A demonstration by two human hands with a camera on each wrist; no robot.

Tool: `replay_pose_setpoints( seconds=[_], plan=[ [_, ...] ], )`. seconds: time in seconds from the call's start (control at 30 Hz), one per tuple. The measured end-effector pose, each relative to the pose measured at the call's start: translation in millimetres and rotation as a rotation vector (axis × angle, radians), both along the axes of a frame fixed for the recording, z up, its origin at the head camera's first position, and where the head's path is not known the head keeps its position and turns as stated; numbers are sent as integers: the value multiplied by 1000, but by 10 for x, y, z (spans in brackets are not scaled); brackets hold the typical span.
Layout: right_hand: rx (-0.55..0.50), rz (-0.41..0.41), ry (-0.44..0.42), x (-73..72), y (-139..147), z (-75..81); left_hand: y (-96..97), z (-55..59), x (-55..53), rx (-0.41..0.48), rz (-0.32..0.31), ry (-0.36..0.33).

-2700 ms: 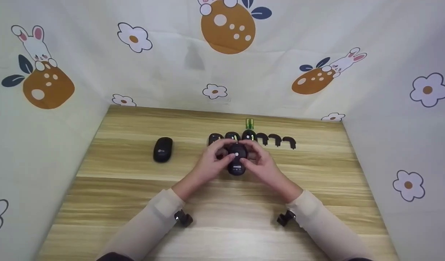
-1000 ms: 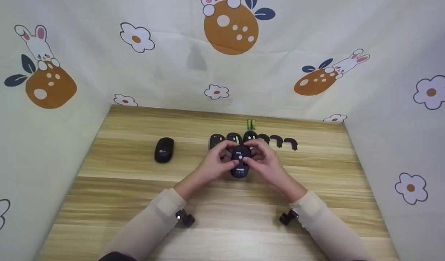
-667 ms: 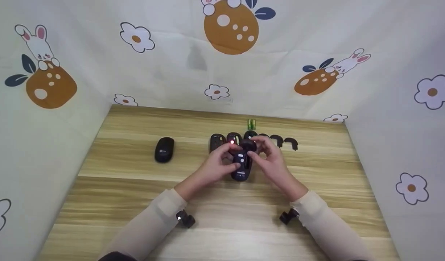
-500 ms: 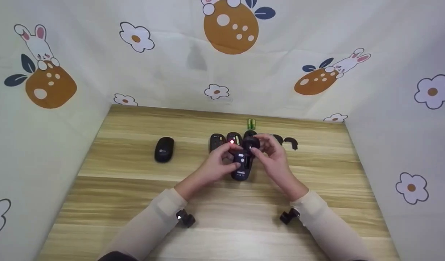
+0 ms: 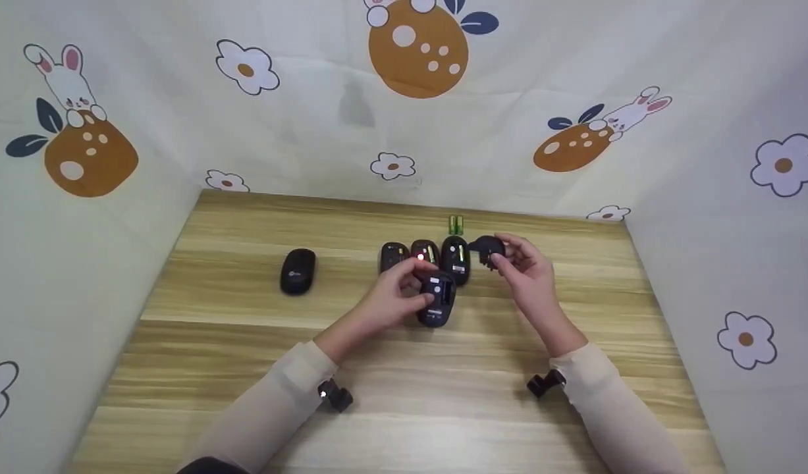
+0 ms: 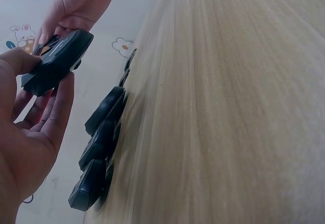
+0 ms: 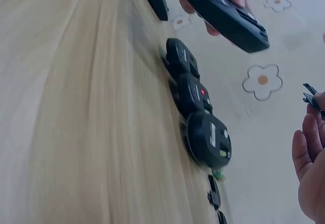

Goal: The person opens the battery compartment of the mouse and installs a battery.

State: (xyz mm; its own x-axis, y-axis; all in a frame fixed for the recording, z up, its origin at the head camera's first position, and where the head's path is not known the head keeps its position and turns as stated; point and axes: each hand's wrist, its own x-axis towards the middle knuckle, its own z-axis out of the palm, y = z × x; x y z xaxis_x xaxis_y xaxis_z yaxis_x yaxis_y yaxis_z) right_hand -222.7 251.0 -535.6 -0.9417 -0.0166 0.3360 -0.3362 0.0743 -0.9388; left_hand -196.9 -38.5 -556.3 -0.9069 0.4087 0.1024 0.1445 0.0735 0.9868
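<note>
Between the thumb and fingers of my left hand (image 5: pixel 384 296) a black computer mouse (image 5: pixel 435 315) is held underside up, its battery slot uncovered and dark. It is raised off the table in the left wrist view, where the mouse (image 6: pixel 63 59) shows its side. My right hand (image 5: pixel 534 276) pinches a curved black battery cover (image 5: pixel 488 245), off to the right of the mouse. Behind the held mouse, three more black mice lie underside up in a row: the left one (image 5: pixel 394 253), the middle one (image 5: pixel 425 250) with a red light, and the right one (image 5: pixel 456 260).
Two green batteries (image 5: pixel 456 225) lie behind the row. Loose black battery covers (image 7: pixel 214 192) lie right of the mice; my right hand and its cover hide them in the head view. Another black mouse (image 5: pixel 298 271) sits upright at the left. Printed cloth walls (image 5: pixel 298 131) enclose the table.
The battery cover has come off the held mouse, and my right hand has carried it away to the right. My left hand keeps the mouse in nearly the same place.
</note>
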Motion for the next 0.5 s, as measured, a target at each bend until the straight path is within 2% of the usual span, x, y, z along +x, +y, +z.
replay_pose_setpoints(
  seconds=[0.3,0.5],
  plan=[
    [9,-101,-27,-101,383,-36,-4,9,-1,-10,8,-19],
    [18,-155,-67,-141,594,-54,-10,-7,0,1,7,-7]
  ],
)
